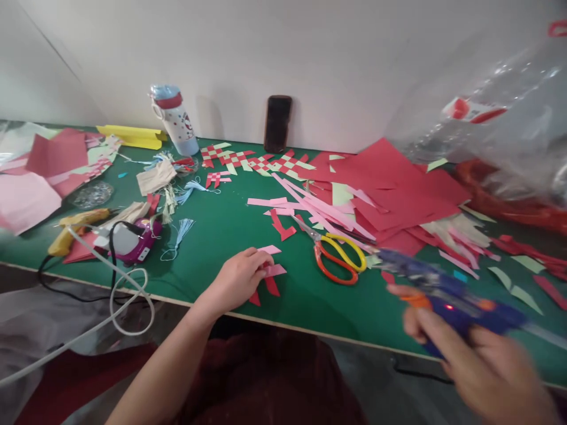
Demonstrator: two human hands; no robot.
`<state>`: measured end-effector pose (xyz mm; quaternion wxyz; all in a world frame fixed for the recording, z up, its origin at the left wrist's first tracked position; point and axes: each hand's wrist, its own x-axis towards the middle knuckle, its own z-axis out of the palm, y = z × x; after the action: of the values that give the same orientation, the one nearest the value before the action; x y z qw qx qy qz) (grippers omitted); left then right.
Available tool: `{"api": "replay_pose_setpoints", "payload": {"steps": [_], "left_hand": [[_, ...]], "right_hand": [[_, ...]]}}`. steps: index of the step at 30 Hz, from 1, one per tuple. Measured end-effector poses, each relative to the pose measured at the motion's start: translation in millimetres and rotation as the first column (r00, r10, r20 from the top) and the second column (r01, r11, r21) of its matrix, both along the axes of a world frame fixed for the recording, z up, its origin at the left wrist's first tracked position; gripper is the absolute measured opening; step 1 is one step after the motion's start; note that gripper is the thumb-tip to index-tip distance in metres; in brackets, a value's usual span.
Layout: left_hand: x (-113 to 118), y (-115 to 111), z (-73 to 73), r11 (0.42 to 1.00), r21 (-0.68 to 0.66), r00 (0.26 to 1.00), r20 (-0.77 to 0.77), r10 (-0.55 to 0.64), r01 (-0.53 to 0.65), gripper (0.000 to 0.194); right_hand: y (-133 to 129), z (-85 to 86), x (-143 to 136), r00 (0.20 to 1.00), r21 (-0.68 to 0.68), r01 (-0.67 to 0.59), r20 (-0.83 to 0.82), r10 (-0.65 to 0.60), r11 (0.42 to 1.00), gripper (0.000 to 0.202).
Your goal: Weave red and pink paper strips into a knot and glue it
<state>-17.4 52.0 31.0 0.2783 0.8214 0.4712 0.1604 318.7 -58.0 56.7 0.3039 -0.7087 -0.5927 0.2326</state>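
We see the left hand (239,277) pressed down at the near edge of the green tabletop (212,236), its fingers (259,260) curled together on a small piece of pink and red paper strips (271,277), pinning it flat so it cannot slide. The right hand (481,360) is at near right, blurred, with its fingers wrapped tight around the grip of a blue glue gun (443,292); the nozzle points left toward the strips but is clear of them. Just beyond, between the two hands, lie orange-and-yellow scissors (339,257), within easy reach. Farther back we see loose pink strips (310,209), a heap of red paper sheets (394,189) and woven red-and-cream pieces (248,160). At far left a water bottle (176,119) stands upright, and a purple device (133,242) sits with its cables.
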Motion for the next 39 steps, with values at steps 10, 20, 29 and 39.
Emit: {"api": "replay_pose_setpoints", "payload": {"steps": [10, 20, 29, 39], "left_hand": [[-0.6, 1.1, -6.3, 1.000, 0.021, 1.000, 0.003, -0.010, 0.010, 0.012], [-18.7, 6.6, -3.3, 0.989, -0.092, 0.964, 0.250, -0.089, 0.115, 0.019], [-17.0, 5.4, -5.1, 0.992, -0.063, 0.973, 0.214, -0.090, 0.106, 0.020], [-16.8, 6.2, -5.1, 0.989, -0.059, 0.962, 0.250, -0.114, 0.132, 0.022]], "right_hand": [[37.1, -18.0, -81.3, 0.908, -0.275, -0.351, -0.335, 0.253, 0.895, 0.047], [46.6, -16.2, -97.5, 0.873, -0.306, -0.429, -0.383, 0.303, 0.850, 0.046], [50.9, -16.3, -100.6, 0.885, -0.328, -0.428, -0.344, 0.315, 0.842, 0.048], [51.3, -13.7, -107.5, 0.896, -0.345, -0.409, -0.329, 0.300, 0.845, 0.044]]}}
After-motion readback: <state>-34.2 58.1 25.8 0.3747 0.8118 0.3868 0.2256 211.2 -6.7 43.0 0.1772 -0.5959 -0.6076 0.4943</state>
